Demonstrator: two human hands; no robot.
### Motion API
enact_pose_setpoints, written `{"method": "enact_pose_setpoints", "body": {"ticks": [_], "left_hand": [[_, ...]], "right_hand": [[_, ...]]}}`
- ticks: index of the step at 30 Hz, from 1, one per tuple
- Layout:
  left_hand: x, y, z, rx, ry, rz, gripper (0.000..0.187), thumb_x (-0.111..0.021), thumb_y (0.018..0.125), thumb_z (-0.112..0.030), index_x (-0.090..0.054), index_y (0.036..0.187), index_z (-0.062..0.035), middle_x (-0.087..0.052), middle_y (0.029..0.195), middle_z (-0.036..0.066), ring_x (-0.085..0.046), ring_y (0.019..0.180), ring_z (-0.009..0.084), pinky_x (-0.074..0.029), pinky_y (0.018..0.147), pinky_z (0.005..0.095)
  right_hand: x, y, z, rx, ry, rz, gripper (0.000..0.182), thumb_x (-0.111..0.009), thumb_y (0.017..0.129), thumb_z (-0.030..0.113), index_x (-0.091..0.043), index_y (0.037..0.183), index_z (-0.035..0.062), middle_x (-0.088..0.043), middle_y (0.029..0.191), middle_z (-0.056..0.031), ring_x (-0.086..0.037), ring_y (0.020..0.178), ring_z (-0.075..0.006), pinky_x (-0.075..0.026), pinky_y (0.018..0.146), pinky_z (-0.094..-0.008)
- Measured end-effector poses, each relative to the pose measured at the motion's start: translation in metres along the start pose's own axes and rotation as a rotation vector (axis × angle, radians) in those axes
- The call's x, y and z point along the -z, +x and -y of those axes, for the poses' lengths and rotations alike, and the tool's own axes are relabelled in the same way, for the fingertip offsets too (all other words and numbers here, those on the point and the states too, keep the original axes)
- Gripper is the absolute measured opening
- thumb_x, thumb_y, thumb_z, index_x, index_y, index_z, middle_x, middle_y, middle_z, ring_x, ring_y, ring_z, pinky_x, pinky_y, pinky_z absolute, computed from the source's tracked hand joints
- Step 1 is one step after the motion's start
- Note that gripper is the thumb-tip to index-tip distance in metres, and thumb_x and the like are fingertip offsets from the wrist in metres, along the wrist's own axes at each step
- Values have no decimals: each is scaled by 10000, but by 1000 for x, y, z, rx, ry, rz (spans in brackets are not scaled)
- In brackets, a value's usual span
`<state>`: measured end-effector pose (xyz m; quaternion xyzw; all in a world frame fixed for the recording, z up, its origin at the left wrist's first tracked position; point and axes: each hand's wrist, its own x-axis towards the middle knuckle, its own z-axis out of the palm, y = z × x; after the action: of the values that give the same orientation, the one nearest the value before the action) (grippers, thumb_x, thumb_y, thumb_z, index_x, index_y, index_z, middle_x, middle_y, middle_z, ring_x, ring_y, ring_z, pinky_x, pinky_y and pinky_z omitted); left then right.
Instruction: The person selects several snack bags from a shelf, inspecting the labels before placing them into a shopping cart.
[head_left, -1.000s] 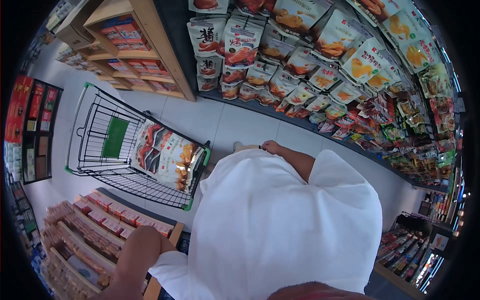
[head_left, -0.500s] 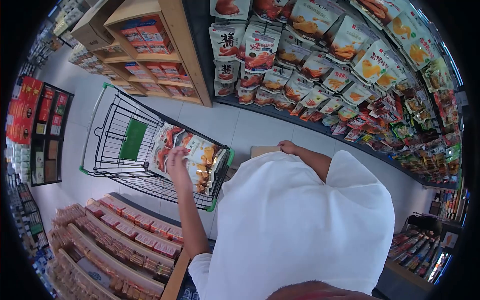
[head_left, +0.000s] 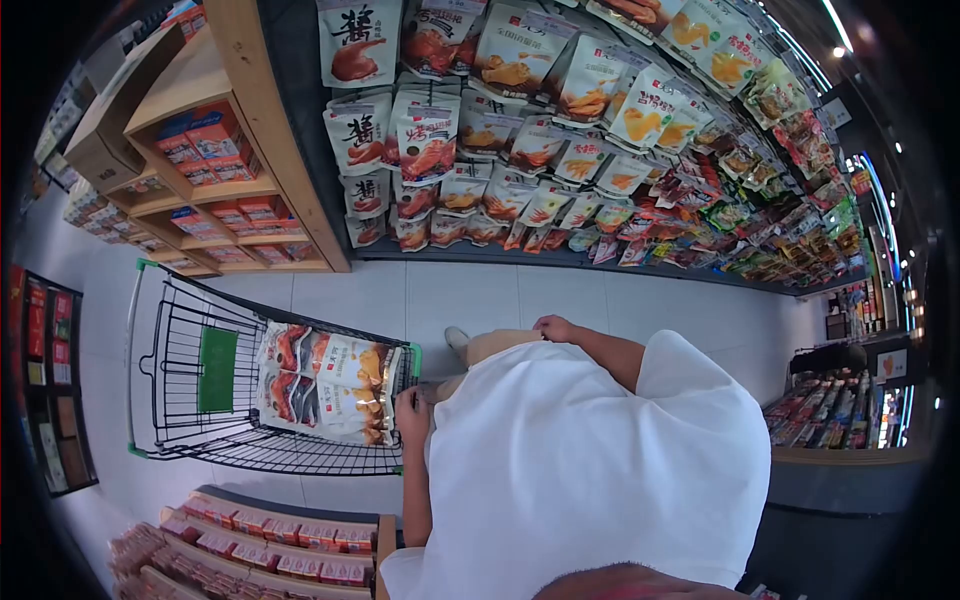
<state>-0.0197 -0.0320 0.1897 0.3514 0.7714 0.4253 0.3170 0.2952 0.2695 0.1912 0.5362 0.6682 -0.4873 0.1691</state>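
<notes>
My left hand (head_left: 411, 412) is closed around the handle bar at the near end of a black wire shopping cart (head_left: 150, 330) with green corners. Several large snack packets (head_left: 330, 385) lie stacked in the cart's basket, just beyond that hand. My right hand (head_left: 553, 327) rests at my waist against the hem of my white shirt. Nothing shows in it, and its fingers are partly hidden. One shoe (head_left: 457, 340) shows on the tiled floor beside the cart.
A wall rack of hanging snack packets (head_left: 520, 140) runs ahead and to the right. Wooden shelves (head_left: 210, 170) with red and blue boxes stand ahead left. A low shelf of red packs (head_left: 270, 540) lies behind the cart. A dark rack (head_left: 45, 380) stands far left.
My left hand came off the packets in the cart and dropped back to grip the handle. The cart now sits closer and squarer in front of me. My right hand stayed at my waist.
</notes>
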Motion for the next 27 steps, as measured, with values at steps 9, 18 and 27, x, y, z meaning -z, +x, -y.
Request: {"method": "enact_pose_setpoints", "body": {"ticks": [9, 18, 27], "left_hand": [[181, 65, -243, -392, -328, -460, 218, -483, 850, 17, -550, 1057, 23, -562, 1084, 104, -530, 984, 189, -396, 871, 276], [226, -35, -483, -1507, -215, -569, 487, -537, 832, -156, -374, 1250, 35, -434, 1221, 286, -391, 1183, 390, -365, 960, 505], [115, -83, -551, -1563, -183, -280, 479, -518, 839, -164, -376, 1250, 36, -443, 1204, 279, -402, 1160, 381, -371, 947, 491]], "right_hand": [[-10, -21, -63, 44, -180, -75, 272, -506, 764, 147, -634, 987, 59, -635, 943, -158, -604, 883, -233, -474, 784, -319], [-10, 0, -103, 169, 199, 16, 211, -556, 794, 171, -623, 943, 37, -627, 851, -57, -574, 766, -139, -470, 646, -275], [0, -26, -184, -95, 462, 88, 231, -521, 831, 229, -588, 977, 63, -639, 874, -72, -617, 736, -161, -473, 573, -303]]}}
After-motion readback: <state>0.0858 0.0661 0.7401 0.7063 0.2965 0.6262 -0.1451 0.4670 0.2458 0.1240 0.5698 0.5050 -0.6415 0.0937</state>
